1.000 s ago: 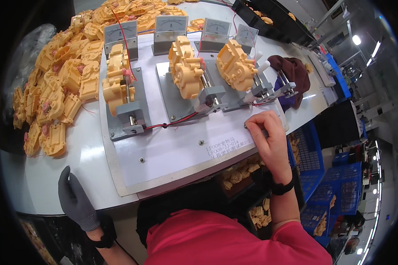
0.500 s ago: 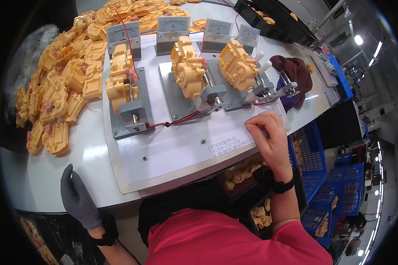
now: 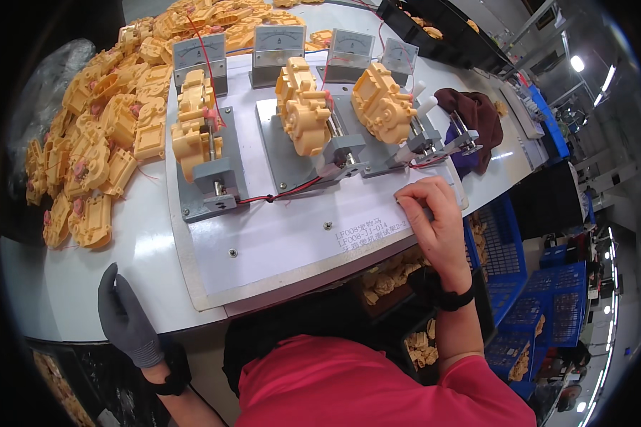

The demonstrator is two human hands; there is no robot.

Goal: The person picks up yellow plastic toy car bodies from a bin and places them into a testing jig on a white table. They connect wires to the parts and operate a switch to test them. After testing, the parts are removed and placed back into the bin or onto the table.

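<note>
My left hand [image 3: 126, 313], in a grey glove, rests at the table's near left edge with its fingers stretched out and nothing in it. My bare right hand [image 3: 436, 222] lies at the right front of the white-topped board [image 3: 278, 245], fingers curled toward the thumb; no object shows in it. Three yellow plastic gearbox housings sit on grey metal test stands: a left one [image 3: 194, 132], a middle one [image 3: 303, 107] and a right one [image 3: 382, 103]. Analog meters [image 3: 279, 44] stand behind them. A red and black wire [image 3: 278, 196] links the stands. Both hands are apart from the housings.
A big heap of yellow housings [image 3: 96, 142] covers the table's left and back. Beyond the stands lies a brown cloth [image 3: 470, 117]. A black bin [image 3: 445, 35] is at the back right. Blue crates [image 3: 502, 263] and a tray of yellow parts [image 3: 388, 281] stand below the table edge.
</note>
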